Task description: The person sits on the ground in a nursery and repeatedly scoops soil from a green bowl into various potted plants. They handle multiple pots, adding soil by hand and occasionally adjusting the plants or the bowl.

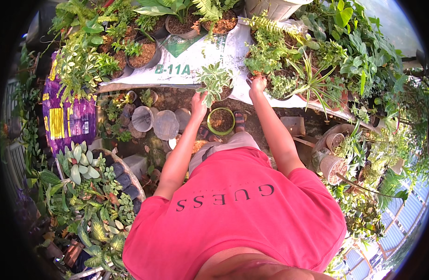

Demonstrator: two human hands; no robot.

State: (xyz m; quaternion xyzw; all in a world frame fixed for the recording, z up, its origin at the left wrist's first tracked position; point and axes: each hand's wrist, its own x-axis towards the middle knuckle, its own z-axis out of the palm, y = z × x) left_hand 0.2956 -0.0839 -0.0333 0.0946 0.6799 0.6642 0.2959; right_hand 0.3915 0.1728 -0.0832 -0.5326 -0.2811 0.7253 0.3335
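My left hand [199, 104] grips a pot holding a variegated plant [214, 82] with cream-edged leaves. That pot is at the front edge of a table covered with a white printed sack [207, 57], and the foliage hides most of its rim. Farther right, my right hand [258, 84] has its fingers closed on the rim of a dark pot, under a bushy green plant [267, 59]; the leaves cover much of this pot. On the ground below, between my hands, stands a green-rimmed pot [220, 121] filled with brown growing medium.
Potted ferns and leafy plants crowd the table's back, including a black pot [143, 52]. A spider plant [310, 78] stands at right. Below left are empty plastic pots [143, 118] and a purple printed sack [71, 115]. More pots [333, 168] sit at lower right.
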